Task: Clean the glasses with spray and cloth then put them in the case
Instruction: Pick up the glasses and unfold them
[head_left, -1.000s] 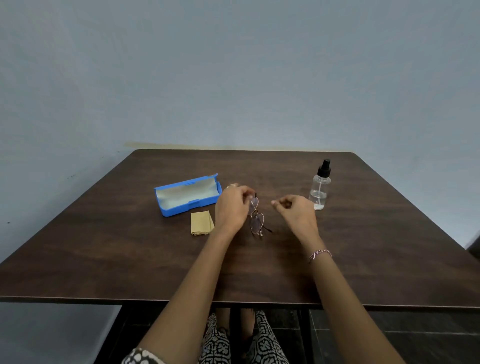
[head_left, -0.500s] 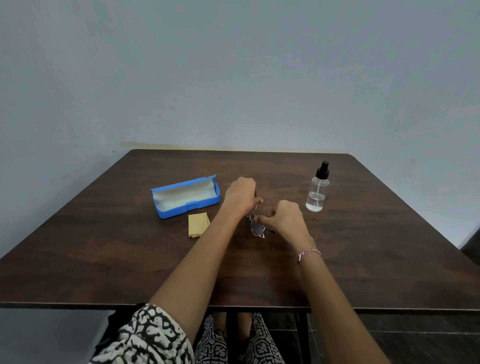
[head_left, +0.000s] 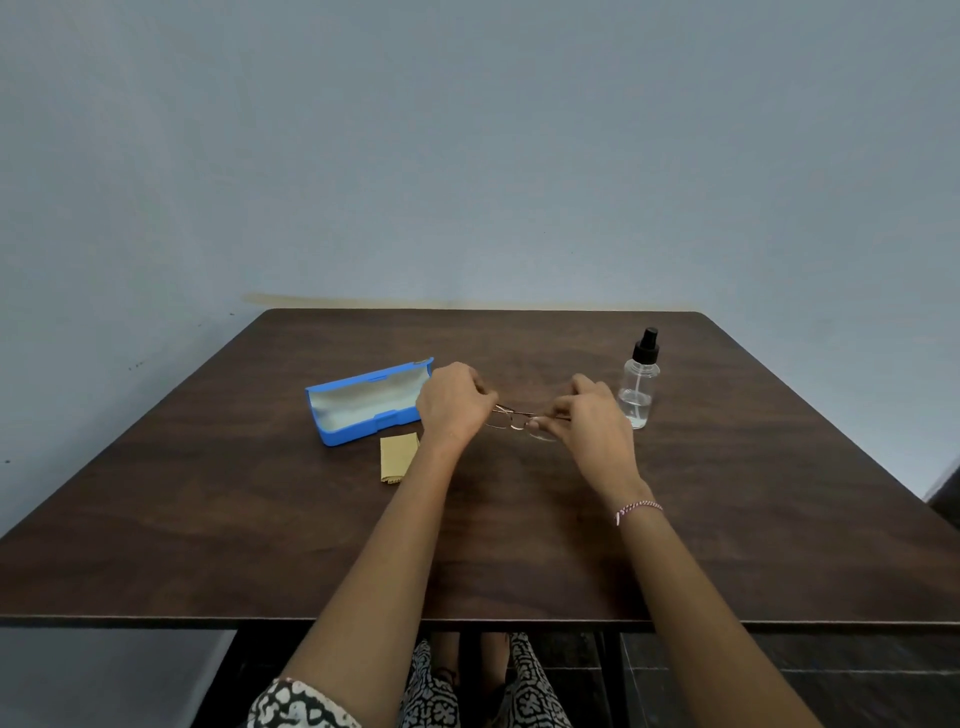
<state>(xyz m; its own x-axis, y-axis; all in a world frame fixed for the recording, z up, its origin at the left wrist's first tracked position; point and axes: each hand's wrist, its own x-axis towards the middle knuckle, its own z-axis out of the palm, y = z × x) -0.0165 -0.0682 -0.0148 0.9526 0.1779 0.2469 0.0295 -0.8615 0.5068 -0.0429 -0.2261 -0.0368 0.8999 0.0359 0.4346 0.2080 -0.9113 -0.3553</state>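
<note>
Stage, as I judge it: early. The glasses (head_left: 519, 422) are out of the case and held in both hands over the middle of the table (head_left: 519, 545). Whether they hang just clear of the wood or touch it, I cannot tell.

- Spray bottle (head_left: 639, 384): upright just beyond the right hand, black nozzle on, a little clear liquid at the bottom, no hand on it
- Cloth (head_left: 399, 457): tan, folded flat on the table just in front of the case, beside the left wrist, untouched
- Case (head_left: 358, 432): blue, lying open to the left of the left hand, pale lining showing, no glasses in it

Nothing here shows that spraying or wiping has been done. Left to do, by my reading: spray, wipe, fold the arms, lay the glasses in the case.

Hands:
- Left hand (head_left: 452, 405): knuckles up, fingers curled round the left end of the frame
- Right hand (head_left: 592, 421): pinches the right end, thumb on the rim by the lens, the other fingers curled in above it

Look of the glasses:
- thin metal frame, pale in tone, set crosswise between the two hands
- clear lenses with rounded lower edges
- the lens by the right thumb shows plainly, the other is partly hidden by the left hand
- arms folded or open: cannot tell
- lenses too small to judge as wet, smudged or clean

Judged light and easily bent, so a grip at the two ends suits them
</note>
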